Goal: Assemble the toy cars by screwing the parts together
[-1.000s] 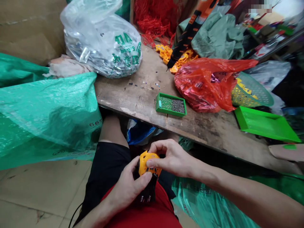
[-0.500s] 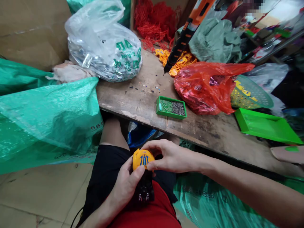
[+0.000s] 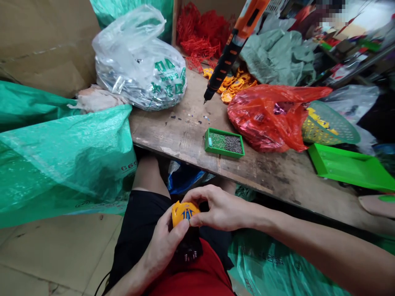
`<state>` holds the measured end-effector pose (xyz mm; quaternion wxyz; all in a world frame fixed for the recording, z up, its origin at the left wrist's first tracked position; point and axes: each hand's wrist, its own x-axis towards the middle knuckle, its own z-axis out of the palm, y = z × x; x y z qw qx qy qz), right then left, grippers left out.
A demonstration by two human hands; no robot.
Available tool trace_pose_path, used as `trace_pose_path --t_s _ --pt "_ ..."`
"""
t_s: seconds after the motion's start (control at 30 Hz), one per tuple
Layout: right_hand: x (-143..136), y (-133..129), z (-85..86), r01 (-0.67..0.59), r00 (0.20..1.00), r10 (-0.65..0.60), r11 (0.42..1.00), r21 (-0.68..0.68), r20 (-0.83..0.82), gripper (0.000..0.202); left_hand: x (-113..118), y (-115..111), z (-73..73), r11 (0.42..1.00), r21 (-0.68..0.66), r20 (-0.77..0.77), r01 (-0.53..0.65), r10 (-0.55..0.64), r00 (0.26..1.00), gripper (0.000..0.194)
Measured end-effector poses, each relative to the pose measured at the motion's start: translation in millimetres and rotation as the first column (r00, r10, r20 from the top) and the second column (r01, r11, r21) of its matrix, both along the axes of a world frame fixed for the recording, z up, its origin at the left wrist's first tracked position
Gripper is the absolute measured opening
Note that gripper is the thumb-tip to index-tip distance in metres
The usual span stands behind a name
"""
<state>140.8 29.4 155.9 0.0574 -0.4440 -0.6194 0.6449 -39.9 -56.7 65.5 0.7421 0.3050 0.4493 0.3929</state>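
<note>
L hand [image 3: 162,237] & R hand [image 3: 217,207] both part-closed, fingers curled round yellow shell [image 3: 184,213] w/ blue marks, black part [image 3: 189,248] just under it, over lap, off bench's [image 3: 173,135] near edge. Green screw tray [image 3: 224,143] nr that edge; red bag [image 3: 268,119] just beyond, twd R.

Two trays [image 3: 224,153] [image 3: 350,163], one screwdriver [image 3: 227,58], one basket [image 3: 348,128]
</note>
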Motion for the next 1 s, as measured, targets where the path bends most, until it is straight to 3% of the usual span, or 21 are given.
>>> trace_pose_path --t_s 0.13,0.27,0.4,0.67,0.77,0.87,1.0 --pt "-2.8 4.7 2.9 -0.078 0.997 0.076 0.995 0.068 0.031 0.024 -0.4 2.5 1.8 0.999 -0.012 0.018 -0.032 0.032 0.999 0.041" --pt "-6.2 7.9 4.4 -0.087 0.992 0.074 0.987 0.135 0.100 0.039 -1.5 7.4 6.2 0.997 -0.028 0.034 -0.065 0.066 0.997 0.041" --pt "-7.8 11.2 7.4 -0.144 0.984 0.129 0.983 0.113 0.127 0.028 -3.7 10.3 9.9 0.999 0.008 -0.003 -0.053 0.053 0.999 0.041" --pt "-7.3 13.9 7.9 -0.294 0.955 0.273 0.927 0.234 0.118 0.024 -3.9 7.7 12.6 0.999 0.053 -0.109 -0.011 0.017 0.994 0.044" --pt "-6.3 15.1 7.3 -0.243 0.968 0.217 0.934 0.261 0.125 0.033 -1.7 11.3 13.9 0.998 0.038 -0.062 -0.045 0.048 0.997 0.044" --pt "-5.9 14.1 4.9 -0.116 0.990 0.102 0.982 0.150 0.098 0.043 2.1 18.0 15.1 0.996 -0.037 0.055 -0.081 0.083 0.995 0.046" --pt "-5.1 8.5 -2.9 0.061 0.997 -0.059 0.998 0.033 -0.055 0.038 5.9 25.3 13.9 0.990 -0.100 0.131 -0.101 0.113 0.985 0.045"
